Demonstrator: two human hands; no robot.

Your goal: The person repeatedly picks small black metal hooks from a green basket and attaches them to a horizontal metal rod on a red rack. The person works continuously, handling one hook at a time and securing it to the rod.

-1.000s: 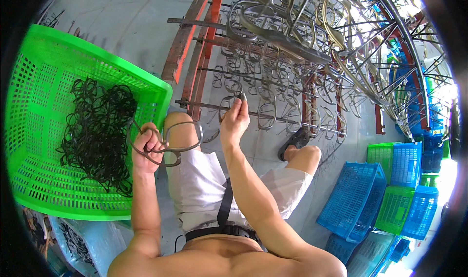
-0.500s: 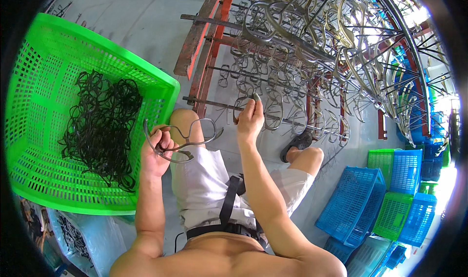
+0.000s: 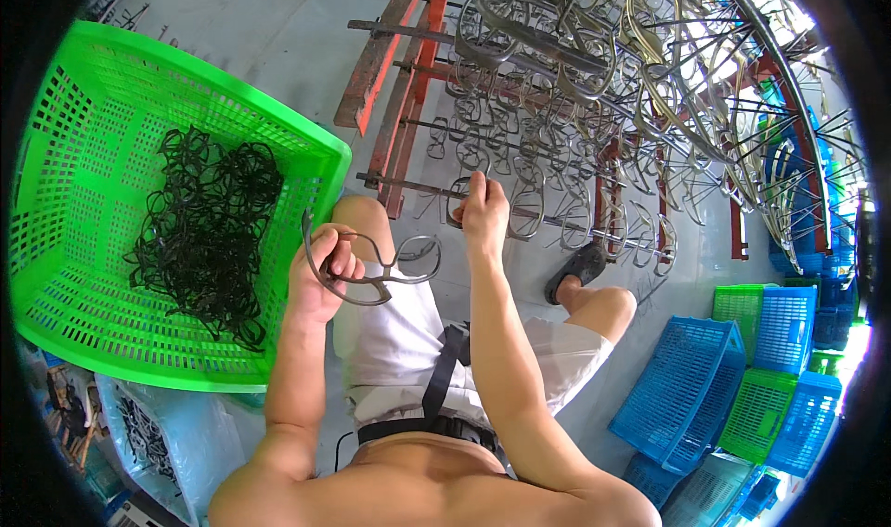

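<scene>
My left hand (image 3: pixel 322 281) is closed around a dark grey curved metal frame piece (image 3: pixel 376 290) with open loops and branching arms; it sticks out to the right, above my knee. My right hand (image 3: pixel 484 219) reaches forward to the lowest bar (image 3: pixel 418 186) of a rack. Its fingers are pressed together beside the curved metal loops (image 3: pixel 527 198) hanging there, and what they pinch is hidden. Left of my left hand stands a green plastic basket (image 3: pixel 311 147) holding a tangled heap of black curved pieces (image 3: pixel 209 239).
The red-and-dark rack (image 3: pixel 408 109) carries many hanging metal loops, with a large spoked frame (image 3: pixel 784 91) at far right. Blue baskets (image 3: pixel 682 388) and green baskets (image 3: pixel 756 416) stack at right. A plastic-lined container (image 3: pixel 190 434) holds dark parts at lower left.
My left hand has shifted right and slightly up with the metal frame piece, which has turned. My right hand has moved slightly right and rotated at the rack bar. The whole view has shifted a little.
</scene>
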